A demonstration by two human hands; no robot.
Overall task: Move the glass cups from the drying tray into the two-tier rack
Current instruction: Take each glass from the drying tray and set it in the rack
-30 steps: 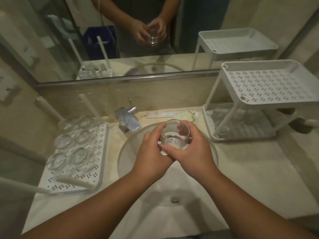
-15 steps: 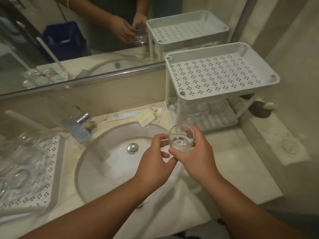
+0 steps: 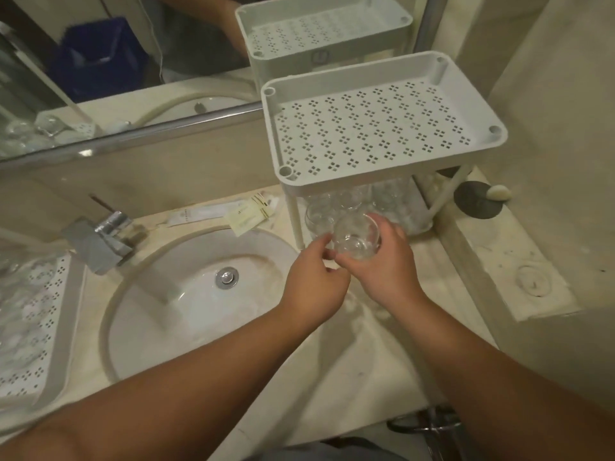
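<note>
**Cup held at the mouth of the rack's lower tier**

Pale marble counter runs under a wall mirror (image 3: 100, 61), with a round white sink (image 3: 186, 294) set into it and a chrome tap (image 3: 103, 237) at its back edge.

From the head camera, both forearms reach in from below and meet just right of the sink. The right hand (image 3: 386, 271) grasps a clear glass cup (image 3: 356, 239), thumb in front and fingers wrapped behind its wall; the cup is upright with its mouth tipped slightly toward the camera. The left hand (image 3: 316, 281) is just left of the grip, fingers loosely curled, fingertips at or just short of the cup's lower left side; whether they actually touch the glass cannot be told.

Directly beyond the grip stands the white rack (image 3: 382, 134). Its perforated top tier sits above and behind the cup. On the lower tier, just behind the cup, several other glasses (image 3: 349, 201) stand close together. The rack's front left leg is immediately left of the held cup.

Far left of the grip, past the sink, lies the drying tray (image 3: 56, 327) at the frame edge, with blurred glassware on it. Some paper sachets (image 3: 246, 214) lie on the counter up and left of the grip, between tap and rack. A dark round disc (image 3: 476, 204) with a pale soap-like lump sits to the right, beyond the rack.
</note>
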